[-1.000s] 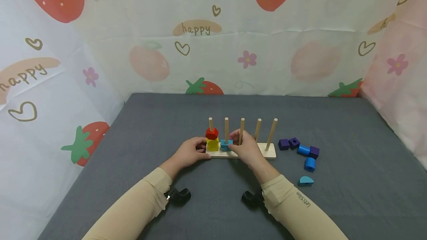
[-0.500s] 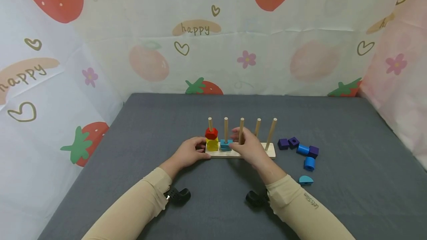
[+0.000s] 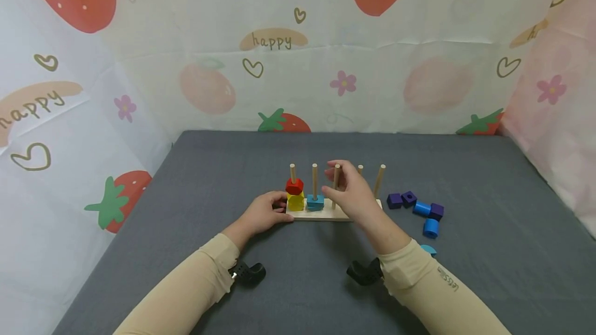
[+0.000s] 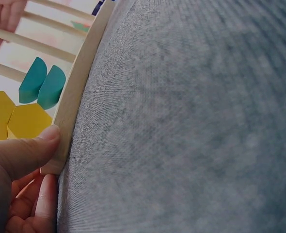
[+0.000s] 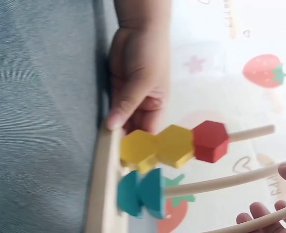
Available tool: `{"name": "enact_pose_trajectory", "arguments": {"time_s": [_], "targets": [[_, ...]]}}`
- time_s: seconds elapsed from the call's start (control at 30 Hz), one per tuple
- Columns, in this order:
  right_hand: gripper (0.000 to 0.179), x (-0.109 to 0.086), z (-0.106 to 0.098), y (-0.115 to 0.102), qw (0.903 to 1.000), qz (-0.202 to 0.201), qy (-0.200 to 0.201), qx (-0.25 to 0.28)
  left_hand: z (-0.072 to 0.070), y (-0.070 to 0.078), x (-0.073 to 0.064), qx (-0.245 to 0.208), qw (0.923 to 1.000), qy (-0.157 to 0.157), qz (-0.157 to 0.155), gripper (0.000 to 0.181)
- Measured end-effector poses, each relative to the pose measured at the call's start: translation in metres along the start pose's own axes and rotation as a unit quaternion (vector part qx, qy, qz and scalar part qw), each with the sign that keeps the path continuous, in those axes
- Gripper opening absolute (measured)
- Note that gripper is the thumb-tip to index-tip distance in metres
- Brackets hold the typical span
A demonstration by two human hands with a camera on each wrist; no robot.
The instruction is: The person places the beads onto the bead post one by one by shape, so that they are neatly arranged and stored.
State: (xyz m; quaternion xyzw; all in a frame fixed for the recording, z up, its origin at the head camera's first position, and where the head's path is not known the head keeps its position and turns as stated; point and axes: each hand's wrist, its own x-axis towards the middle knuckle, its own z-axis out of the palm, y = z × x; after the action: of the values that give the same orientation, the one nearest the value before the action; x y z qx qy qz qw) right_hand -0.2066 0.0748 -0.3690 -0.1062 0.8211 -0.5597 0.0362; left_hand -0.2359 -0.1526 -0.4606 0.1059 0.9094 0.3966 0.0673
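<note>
A wooden peg base (image 3: 331, 214) with several upright pegs lies on the table. My left hand (image 3: 263, 213) grips its left end, thumb on the front edge (image 4: 48, 132) and fingers curled around the end. On the leftmost peg, two yellow hexagonal blocks (image 5: 172, 145) sit beneath a red hexagonal block (image 3: 294, 186). Two teal half-round blocks (image 5: 152, 193) are stacked on the peg beside it, flat sides and curved sides alternating with the base. My right hand (image 3: 354, 190) is raised by the middle peg, fingers and thumb apart and holding nothing; it partly hides the pegs behind.
Right of the base lie purple blocks (image 3: 395, 201) and blue cylinders (image 3: 431, 228). A light-blue half-round block (image 3: 428, 249) is partly behind the right sleeve. The grey cloth table (image 3: 233, 164) ends at a strawberry-print curtain (image 3: 298, 87).
My right hand has come off the teal blocks, moving up and to the right with its fingers spreading. The left hand keeps its grip on the base.
</note>
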Motion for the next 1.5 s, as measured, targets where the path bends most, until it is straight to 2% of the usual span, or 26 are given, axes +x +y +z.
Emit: {"name": "enact_pose_trajectory", "arguments": {"time_s": [0.5,0.7,0.9,1.1,1.27,1.5], "targets": [[0.04,-0.003,-0.023,-0.026,0.998,-0.06,-0.017,-0.003,-0.001,0.002,-0.002,-0.012,0.9999,-0.003,-0.006,0.048],[0.036,-0.011,-0.042,-0.027,0.9954,-0.089,-0.033,-0.013,0.0,0.003,-0.002,-0.01,0.9999,-0.001,-0.005,0.047],[0.032,-0.02,-0.065,-0.023,0.9934,-0.1,-0.046,-0.034,0.0,0.003,-0.002,-0.009,0.9999,-0.001,-0.006,0.047],[0.029,-0.029,-0.091,-0.016,0.9925,-0.094,-0.045,-0.064,-0.001,0.002,-0.002,-0.005,0.9999,0.0,-0.01,0.048],[0.029,-0.037,-0.113,-0.004,0.992,-0.065,-0.043,-0.099,-0.001,0.003,-0.003,-0.002,0.9999,0.0,-0.013,0.048],[0.03,-0.05,-0.138,0.03,0.9879,-0.028,-0.072,-0.134,-0.001,0.003,-0.002,0.001,0.9999,-0.003,-0.017,0.048]]}}
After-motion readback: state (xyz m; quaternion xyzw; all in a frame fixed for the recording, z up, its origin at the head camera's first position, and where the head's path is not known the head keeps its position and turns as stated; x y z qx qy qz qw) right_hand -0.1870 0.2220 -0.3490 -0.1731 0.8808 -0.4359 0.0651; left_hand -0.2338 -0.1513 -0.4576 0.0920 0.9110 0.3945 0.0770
